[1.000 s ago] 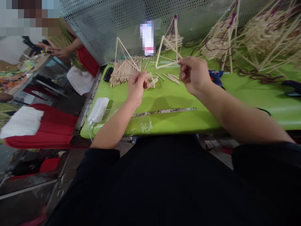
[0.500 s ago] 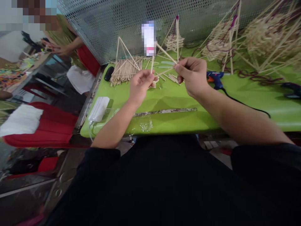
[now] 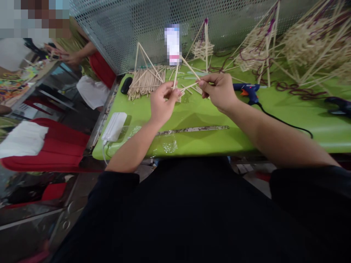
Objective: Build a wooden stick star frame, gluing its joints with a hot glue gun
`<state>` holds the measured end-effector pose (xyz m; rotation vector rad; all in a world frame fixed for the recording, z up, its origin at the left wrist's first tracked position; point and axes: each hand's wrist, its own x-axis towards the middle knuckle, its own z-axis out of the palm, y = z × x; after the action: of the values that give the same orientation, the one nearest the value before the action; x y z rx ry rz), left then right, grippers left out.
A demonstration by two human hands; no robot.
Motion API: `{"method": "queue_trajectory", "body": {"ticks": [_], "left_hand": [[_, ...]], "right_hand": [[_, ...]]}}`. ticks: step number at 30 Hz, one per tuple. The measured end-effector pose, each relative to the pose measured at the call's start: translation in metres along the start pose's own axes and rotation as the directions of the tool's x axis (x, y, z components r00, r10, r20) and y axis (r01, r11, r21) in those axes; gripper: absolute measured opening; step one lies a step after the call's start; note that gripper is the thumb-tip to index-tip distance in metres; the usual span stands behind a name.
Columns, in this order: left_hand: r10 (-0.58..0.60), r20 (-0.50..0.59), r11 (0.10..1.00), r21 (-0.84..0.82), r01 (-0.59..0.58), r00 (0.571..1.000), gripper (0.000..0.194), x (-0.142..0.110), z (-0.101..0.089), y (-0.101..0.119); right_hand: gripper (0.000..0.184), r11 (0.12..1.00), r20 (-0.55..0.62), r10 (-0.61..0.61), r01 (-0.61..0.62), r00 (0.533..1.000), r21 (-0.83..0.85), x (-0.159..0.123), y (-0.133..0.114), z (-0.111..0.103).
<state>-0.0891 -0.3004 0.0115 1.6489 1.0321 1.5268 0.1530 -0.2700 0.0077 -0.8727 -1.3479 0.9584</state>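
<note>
Above the table's middle, my left hand pinches the lower end of a thin wooden stick that stands nearly upright. My right hand has its thumb and fingers closed on the lower end of a slanting wooden stick. A third stick runs between the two hands, so the sticks outline a small triangle. Whether their ends are joined at my fingertips is hidden. Right of my right hand lies a blue glue gun with an orange trigger.
A pile of sticks lies at the back left of the green table, near a blurred phone. Stick-built models with purple yarn stand at right. A white power strip and a flat strip lie in front. Another person is at left.
My right hand has moved left and slightly down, bringing its stick's lower end closer to my left hand. The triangle between the hands has narrowed.
</note>
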Motion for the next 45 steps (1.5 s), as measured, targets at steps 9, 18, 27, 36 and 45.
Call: {"method": "queue_trajectory", "body": {"ticks": [9, 18, 27, 36, 45], "left_hand": [[-0.017, -0.039, 0.991, -0.133, 0.012, 0.999, 0.013, 0.011, -0.007, -0.009], [-0.295, 0.176, 0.892, -0.3, 0.336, 0.939, 0.01, 0.021, -0.013, -0.015], [-0.459, 0.338, 0.744, -0.358, 0.564, 0.821, 0.024, 0.017, -0.01, -0.003], [-0.354, 0.349, 0.817, -0.337, 0.468, 0.868, 0.019, 0.013, -0.009, -0.008], [0.034, 0.096, 0.988, -0.152, -0.02, 0.995, 0.014, 0.014, -0.006, -0.026]], "right_hand": [[0.018, 0.976, 0.078, 0.129, -0.141, 0.989, 0.169, -0.01, -0.025, 0.007], [0.025, 0.894, 0.227, 0.288, -0.346, 0.93, 0.284, -0.017, -0.046, 0.009], [0.027, 0.84, 0.306, 0.297, -0.4, 0.905, 0.368, -0.017, -0.041, 0.006], [0.043, 0.944, 0.139, 0.171, -0.202, 0.976, 0.261, -0.018, -0.032, 0.008], [0.057, 0.985, 0.009, -0.148, 0.147, 0.989, 0.088, -0.013, -0.02, 0.007]]}}
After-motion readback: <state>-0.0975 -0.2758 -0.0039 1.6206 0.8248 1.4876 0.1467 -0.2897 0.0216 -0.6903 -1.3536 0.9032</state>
